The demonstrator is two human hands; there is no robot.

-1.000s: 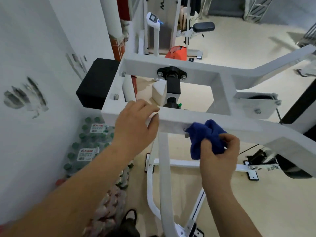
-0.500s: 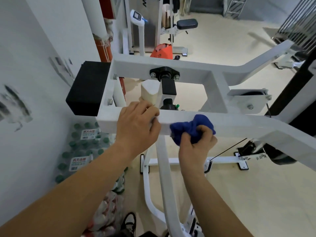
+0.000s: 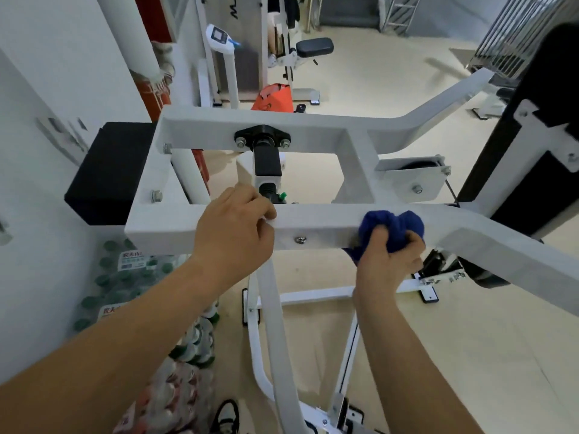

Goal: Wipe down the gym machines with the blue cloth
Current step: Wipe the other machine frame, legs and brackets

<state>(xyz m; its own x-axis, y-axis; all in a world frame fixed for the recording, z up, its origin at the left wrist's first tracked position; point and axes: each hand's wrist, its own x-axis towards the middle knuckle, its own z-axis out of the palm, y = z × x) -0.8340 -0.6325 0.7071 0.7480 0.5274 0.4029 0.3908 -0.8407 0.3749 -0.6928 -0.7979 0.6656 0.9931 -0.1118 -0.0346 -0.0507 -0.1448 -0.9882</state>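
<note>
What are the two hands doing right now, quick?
Left hand: fingers curled over the white frame bar, gripping it.
Right hand: closed around the blue cloth, pressing it against the same bar.

I make out "农夫山" on two bottle-pack labels point(image 3: 131, 257), lower left; the lettering on the machine panel point(image 3: 242, 29), top centre, is unclear.

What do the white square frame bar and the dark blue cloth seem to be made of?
The white square frame bar: likely painted steel; sharp edges, matt coat, a bolt head. The dark blue cloth: soft fuzzy fabric, perhaps microfibre; it bunches in the right hand.
</note>
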